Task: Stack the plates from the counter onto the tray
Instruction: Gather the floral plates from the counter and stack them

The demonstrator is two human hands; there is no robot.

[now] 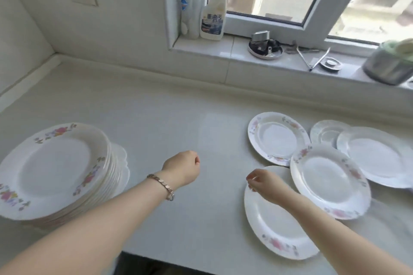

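- Location: the stack (55, 169) stands at the left of the frame on the tray (124, 163), whose scalloped white edge shows beneath it. Five loose pieces lie on the counter (178, 118) at the right: the near plate (277, 225), middle plate (328, 181), far plate (277, 138), right plate (380, 158) and a small glass dish (327, 133).
- Left hand (183, 169): it hovers over bare counter at centre frame, fingers curled under, holding nothing.
- Right hand (266, 185): it sits at the upper-left rim of the near plate, fingers curled over the edge. Motion blur there makes a firm pinch likely but unconfirmed.
- Overlap: the middle plate's rim rests on both the near plate and the far plate. In my judgement, lifting the near plate straight up would tip or drag the middle one.
- Handling: judge these plates rigid, glazed, slick and breakable, with moderate weight each. Lying flat, they offer only the rim as purchase.
- Recommended hold: put your thumb on top of the rim and your fingers beneath it. Slide the near plate toward the lower left until it clears the overlap, then support the opposite rim with your left hand.
- Placement: the stack is already tall, so set the plate down flat and centred. Do not drop it on.
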